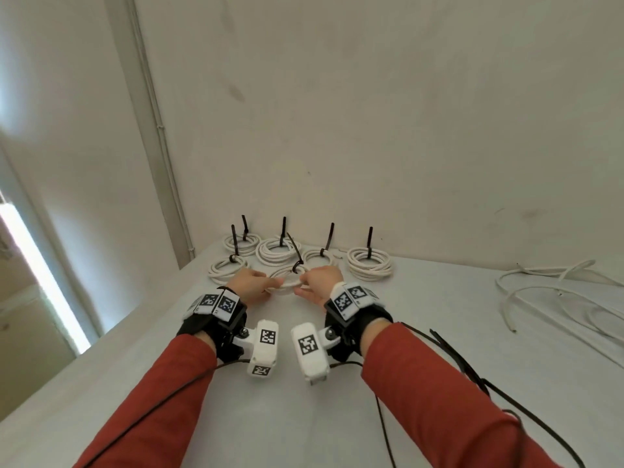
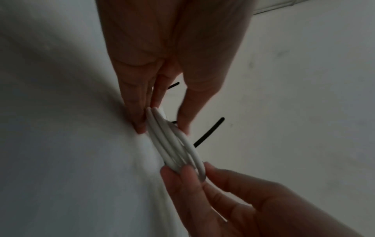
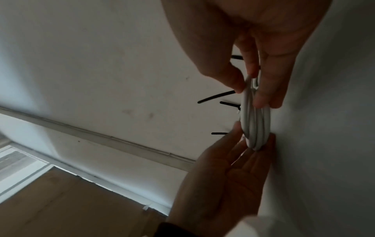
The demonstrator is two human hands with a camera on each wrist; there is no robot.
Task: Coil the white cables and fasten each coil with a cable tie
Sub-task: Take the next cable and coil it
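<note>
— Count? Where was the coil?
— My left hand [image 1: 251, 284] and right hand [image 1: 320, 282] both pinched one tied coil [image 1: 287, 282], fingers curled on its opposite sides, on the table [image 1: 439, 332]. Five finished coils [image 1: 275, 251] sat just behind it, each with one black cable tie [image 1: 283, 229]. Loose white cables [image 1: 557, 292] lay well right of it; couldn't count those.
</note>
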